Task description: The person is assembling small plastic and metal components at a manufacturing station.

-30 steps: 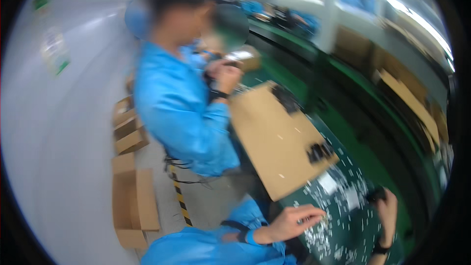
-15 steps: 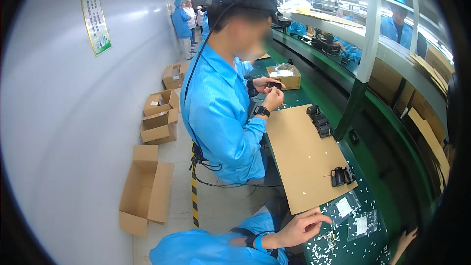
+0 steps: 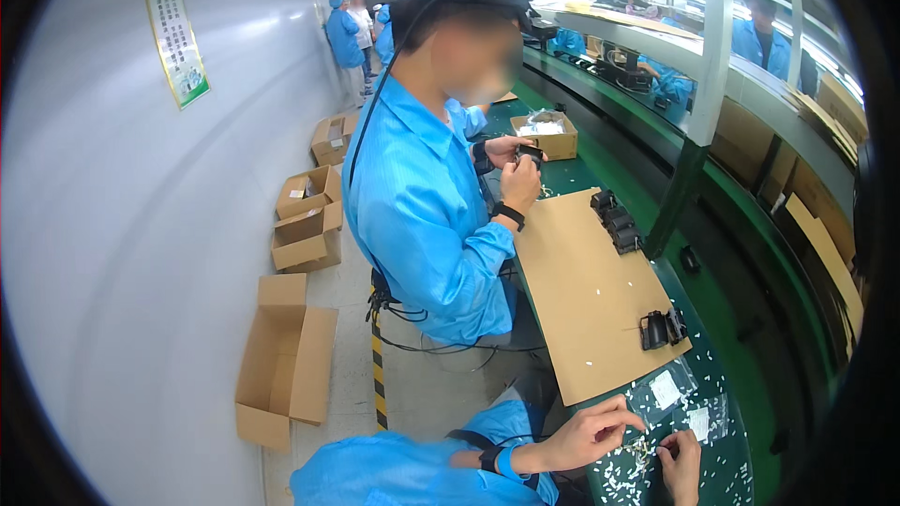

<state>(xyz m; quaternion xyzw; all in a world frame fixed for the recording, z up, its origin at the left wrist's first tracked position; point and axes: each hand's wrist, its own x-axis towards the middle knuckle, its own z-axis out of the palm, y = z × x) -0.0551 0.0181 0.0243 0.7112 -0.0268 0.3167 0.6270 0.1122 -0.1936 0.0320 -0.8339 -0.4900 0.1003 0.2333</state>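
Observation:
My left hand [image 3: 589,435] reaches over the green bench [image 3: 675,485] from the lower left, index finger stretched out, the other fingers bent. Nothing shows between its fingertips. Close to its right, my right hand [image 3: 684,470] has thumb and fingertips together; what they hold, if anything, is too small to make out. Between and below the hands lie many scattered small white pieces [image 3: 621,485] and a little heap of yellowish bits [image 3: 638,451]. Two clear plastic bags with white labels, a nearer bag [image 3: 705,418] and a farther bag [image 3: 665,391], lie just beyond my hands.
A brown cardboard sheet [image 3: 595,295] covers the bench ahead, with black housings [image 3: 653,329] at its right edge and more black housings [image 3: 619,228] farther off. A co-worker in blue [image 3: 422,197] handles a black part. Open cartons [image 3: 281,356] stand on the floor at left.
My right hand has come in from the right edge to beside my left hand, its fingertips now together. The left hand has shifted slightly right. The co-worker's hands have turned the black part.

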